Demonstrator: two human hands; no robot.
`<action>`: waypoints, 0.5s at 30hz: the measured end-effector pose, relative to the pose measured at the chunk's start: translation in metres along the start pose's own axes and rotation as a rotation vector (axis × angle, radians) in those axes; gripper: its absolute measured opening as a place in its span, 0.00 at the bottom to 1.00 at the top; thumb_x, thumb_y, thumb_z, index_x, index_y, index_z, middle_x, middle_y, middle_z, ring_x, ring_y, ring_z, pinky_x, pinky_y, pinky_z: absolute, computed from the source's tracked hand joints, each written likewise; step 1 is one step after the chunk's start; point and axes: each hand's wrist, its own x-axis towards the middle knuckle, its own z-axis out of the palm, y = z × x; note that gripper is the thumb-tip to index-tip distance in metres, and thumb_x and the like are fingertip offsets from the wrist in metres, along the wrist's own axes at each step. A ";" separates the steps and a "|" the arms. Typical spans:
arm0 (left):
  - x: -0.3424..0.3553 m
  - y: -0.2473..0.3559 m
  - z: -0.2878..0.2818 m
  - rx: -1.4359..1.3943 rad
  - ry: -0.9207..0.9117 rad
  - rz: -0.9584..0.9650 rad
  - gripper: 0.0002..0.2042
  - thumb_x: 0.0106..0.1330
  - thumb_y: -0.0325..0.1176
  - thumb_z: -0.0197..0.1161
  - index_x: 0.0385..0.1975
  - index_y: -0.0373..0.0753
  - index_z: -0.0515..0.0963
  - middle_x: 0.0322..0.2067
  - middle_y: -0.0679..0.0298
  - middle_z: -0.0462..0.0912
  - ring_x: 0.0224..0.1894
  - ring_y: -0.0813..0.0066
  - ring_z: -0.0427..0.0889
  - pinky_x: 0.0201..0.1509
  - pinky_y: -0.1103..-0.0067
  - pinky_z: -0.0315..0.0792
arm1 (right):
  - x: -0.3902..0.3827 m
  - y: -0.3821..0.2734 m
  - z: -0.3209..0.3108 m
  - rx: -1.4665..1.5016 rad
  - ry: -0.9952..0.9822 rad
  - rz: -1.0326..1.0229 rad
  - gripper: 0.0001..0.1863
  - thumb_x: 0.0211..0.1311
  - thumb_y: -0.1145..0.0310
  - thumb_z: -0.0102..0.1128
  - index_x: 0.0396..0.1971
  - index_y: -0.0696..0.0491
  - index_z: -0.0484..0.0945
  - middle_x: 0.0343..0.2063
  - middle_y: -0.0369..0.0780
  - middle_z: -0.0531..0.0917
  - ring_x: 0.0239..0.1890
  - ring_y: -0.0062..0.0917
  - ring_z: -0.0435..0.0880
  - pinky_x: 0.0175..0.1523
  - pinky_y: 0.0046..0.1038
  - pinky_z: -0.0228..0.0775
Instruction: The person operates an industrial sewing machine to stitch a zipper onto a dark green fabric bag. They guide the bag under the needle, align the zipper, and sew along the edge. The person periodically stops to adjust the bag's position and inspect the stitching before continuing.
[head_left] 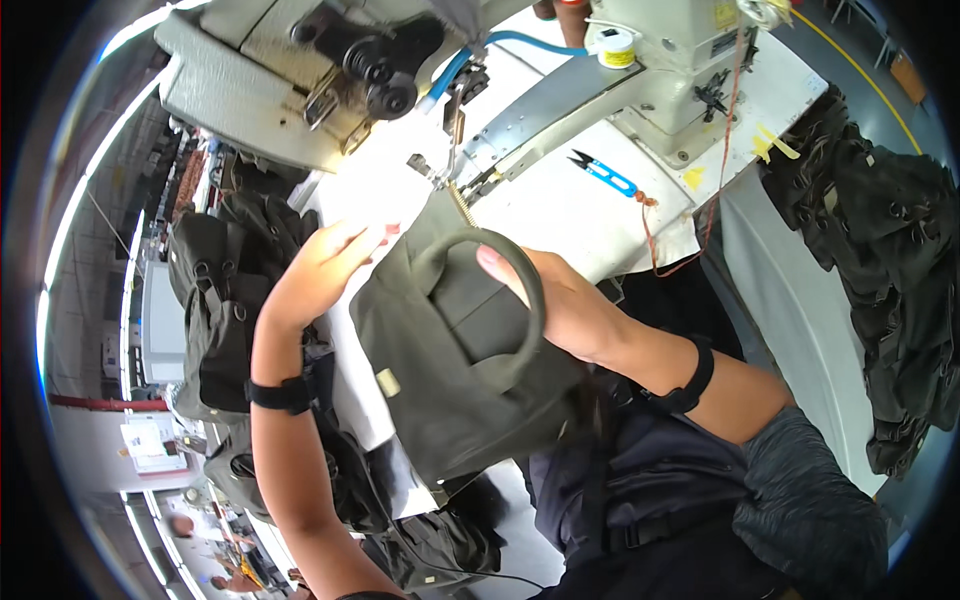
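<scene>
A dark olive bag (420, 350) with a rounded loop handle (537, 300) lies in front of the sewing machine, its zippered top end (462, 205) close under the needle area (445, 175). My right hand (575, 310) grips the bag's right side. Its thumb lies over the fabric inside the handle loop, and the other fingers are hidden beneath. Beside the bag's upper left edge, my left hand (335, 262) has its fingers stretched toward the needle and holds nothing visible. A small pale tag (388, 382) shows on the bag's left edge.
Blue thread snips (605, 175) on an orange cord lie on the white table, right of the needle. The machine head (250, 90) hangs over the far left. Dark bags are piled at left (225, 300) and right (870, 230). A small round container (615, 48) stands on the machine.
</scene>
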 end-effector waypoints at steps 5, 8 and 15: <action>0.026 0.012 0.045 -0.069 0.141 0.069 0.15 0.74 0.37 0.62 0.48 0.31 0.84 0.50 0.61 0.86 0.54 0.74 0.81 0.63 0.74 0.72 | -0.009 0.011 -0.006 -0.219 0.133 -0.050 0.17 0.81 0.59 0.55 0.49 0.59 0.82 0.22 0.26 0.69 0.26 0.09 0.64 0.32 0.19 0.59; 0.027 0.029 0.048 -0.321 0.196 -0.036 0.14 0.73 0.37 0.67 0.47 0.32 0.84 0.43 0.67 0.86 0.45 0.80 0.80 0.53 0.80 0.73 | -0.012 0.018 -0.002 -0.250 0.183 -0.128 0.14 0.81 0.61 0.55 0.41 0.58 0.79 0.24 0.25 0.66 0.28 0.10 0.61 0.33 0.20 0.56; 0.033 0.043 0.039 -0.437 0.096 -0.168 0.12 0.72 0.37 0.68 0.46 0.35 0.85 0.44 0.70 0.82 0.46 0.82 0.77 0.54 0.82 0.71 | -0.012 0.024 0.005 -0.156 0.212 -0.074 0.16 0.80 0.63 0.58 0.31 0.57 0.76 0.22 0.26 0.66 0.27 0.10 0.60 0.32 0.21 0.54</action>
